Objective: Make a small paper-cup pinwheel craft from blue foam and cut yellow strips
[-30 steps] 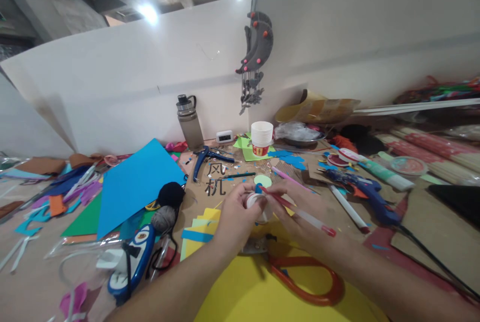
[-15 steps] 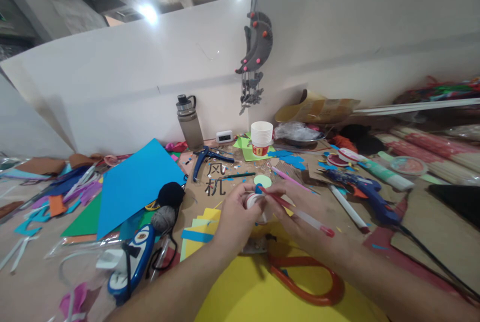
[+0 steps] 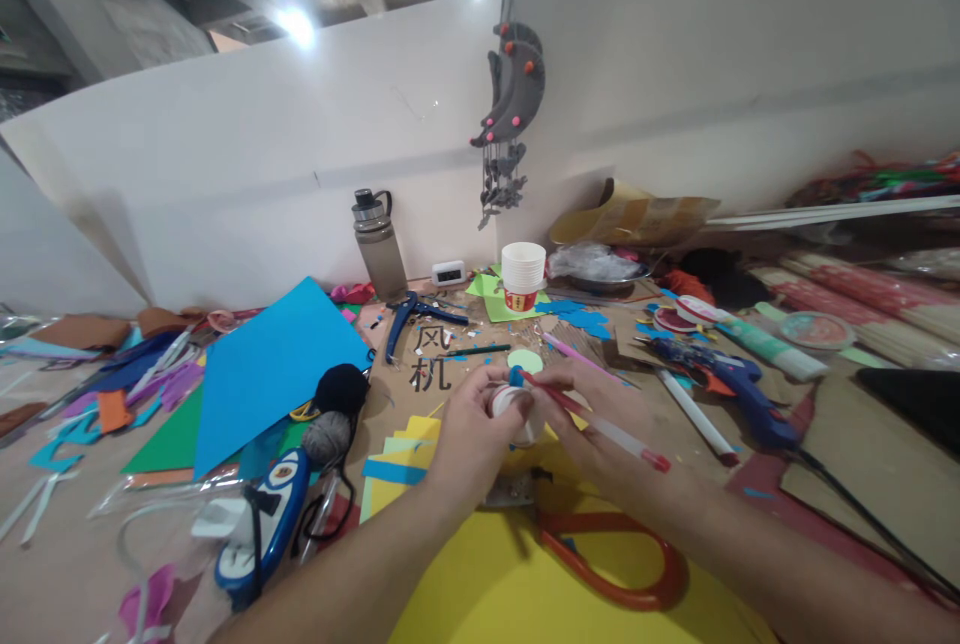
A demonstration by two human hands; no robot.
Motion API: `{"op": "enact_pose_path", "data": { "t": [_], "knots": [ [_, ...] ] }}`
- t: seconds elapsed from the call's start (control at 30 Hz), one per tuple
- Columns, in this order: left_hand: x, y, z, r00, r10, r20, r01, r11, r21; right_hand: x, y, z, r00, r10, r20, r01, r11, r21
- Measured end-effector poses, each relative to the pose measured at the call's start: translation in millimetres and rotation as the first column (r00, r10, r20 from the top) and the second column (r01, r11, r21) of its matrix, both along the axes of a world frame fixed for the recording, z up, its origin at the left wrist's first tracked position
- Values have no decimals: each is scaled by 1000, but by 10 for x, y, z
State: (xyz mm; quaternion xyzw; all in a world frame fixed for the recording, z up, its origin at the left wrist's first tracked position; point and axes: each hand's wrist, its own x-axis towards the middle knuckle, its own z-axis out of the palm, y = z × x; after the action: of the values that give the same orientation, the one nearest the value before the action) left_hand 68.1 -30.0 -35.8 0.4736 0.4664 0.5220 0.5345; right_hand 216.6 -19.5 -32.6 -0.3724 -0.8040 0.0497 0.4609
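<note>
My left hand (image 3: 469, 434) is wrapped round a small white paper cup (image 3: 517, 416) that lies on its side near the table's middle. My right hand (image 3: 600, 419) pinches a red pen (image 3: 600, 424), whose tip rests at a small blue piece (image 3: 516, 377) on the cup's rim. Both hands hover over a yellow paper sheet (image 3: 495, 584) and some cut yellow and blue strips (image 3: 394, 464).
Red-handled scissors (image 3: 615, 554) lie just below my right hand. A blue glue gun (image 3: 739, 389), a white marker (image 3: 694, 414), a stack of paper cups (image 3: 523, 274), blue pliers (image 3: 409, 314), a water bottle (image 3: 379, 244), yarn balls (image 3: 334, 409) and a large blue sheet (image 3: 270, 364) crowd the table.
</note>
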Motion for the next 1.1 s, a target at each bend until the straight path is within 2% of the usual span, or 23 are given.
{"op": "enact_pose_path", "data": {
  "t": [0.33,0.6,0.97,1.1],
  "knots": [
    [6,-25,22,1000,-2,1,2,1000,-4,-4,-5,4,1000,12,-17,-13,999,-52],
    [5,-11,22,1000,5,-2,-5,1000,-5,-13,8,-10,1000,4,-27,-5,1000,-22],
    [2,-8,10,1000,2,-6,-2,1000,-7,-4,10,-27,999,4,-37,-8,996,-85],
    [3,-3,3,1000,9,-3,-9,1000,-12,-5,20,-34,1000,-3,-30,1,998,-56]
  ]
}}
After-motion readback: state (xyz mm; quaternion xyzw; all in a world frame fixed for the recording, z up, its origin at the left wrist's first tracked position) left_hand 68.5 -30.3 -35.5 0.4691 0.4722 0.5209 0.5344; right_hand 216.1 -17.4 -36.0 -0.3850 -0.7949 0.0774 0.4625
